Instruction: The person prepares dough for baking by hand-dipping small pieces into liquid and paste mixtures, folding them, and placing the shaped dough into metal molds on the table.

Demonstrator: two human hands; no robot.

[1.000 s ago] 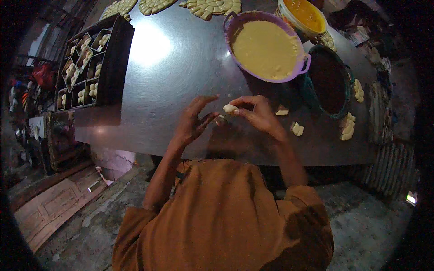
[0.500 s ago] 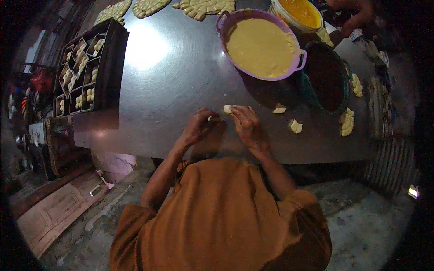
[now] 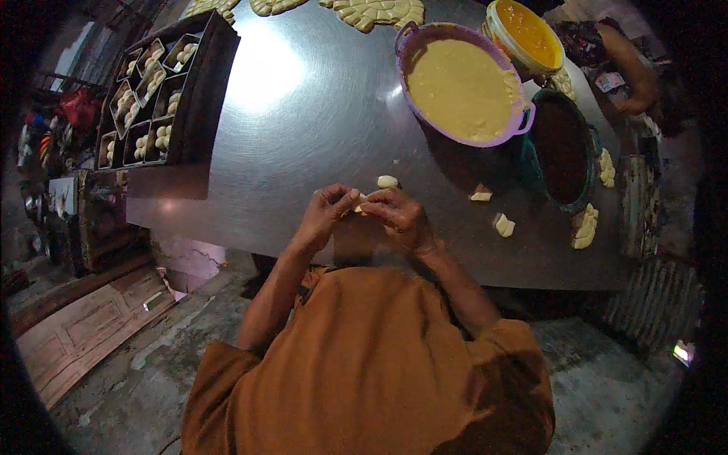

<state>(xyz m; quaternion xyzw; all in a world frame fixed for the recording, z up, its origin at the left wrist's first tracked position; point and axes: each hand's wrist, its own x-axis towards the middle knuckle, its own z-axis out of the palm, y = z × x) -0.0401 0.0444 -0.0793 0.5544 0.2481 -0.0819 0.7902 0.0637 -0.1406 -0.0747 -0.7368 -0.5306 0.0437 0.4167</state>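
Note:
Near the table's front edge, my left hand (image 3: 324, 215) and my right hand (image 3: 403, 221) meet, fingertips almost touching. Both pinch one small piece of pale dough (image 3: 361, 205), mostly covered by the fingers. Just beyond my right fingers, a smooth little dough ball (image 3: 387, 182) rests on the metal tabletop (image 3: 303, 152). Two rough dough scraps lie to the right: a small one (image 3: 481, 194) and a larger one (image 3: 504, 225).
A purple basin (image 3: 408, 95) of yellow batter or dough stands at the back right, beside a bucket of orange-yellow stuff (image 3: 531, 34) and a dark green tub (image 3: 532, 163). Dough-filled tins sit in a dark crate (image 3: 201, 98) at left. Braided dough (image 3: 584, 227) lies right. Another person's arm (image 3: 637, 76) shows.
My right hand has let go of the dough ball, which now lies on the table. It has moved left and joined my left hand at the small dough piece. The whole view has shifted slightly.

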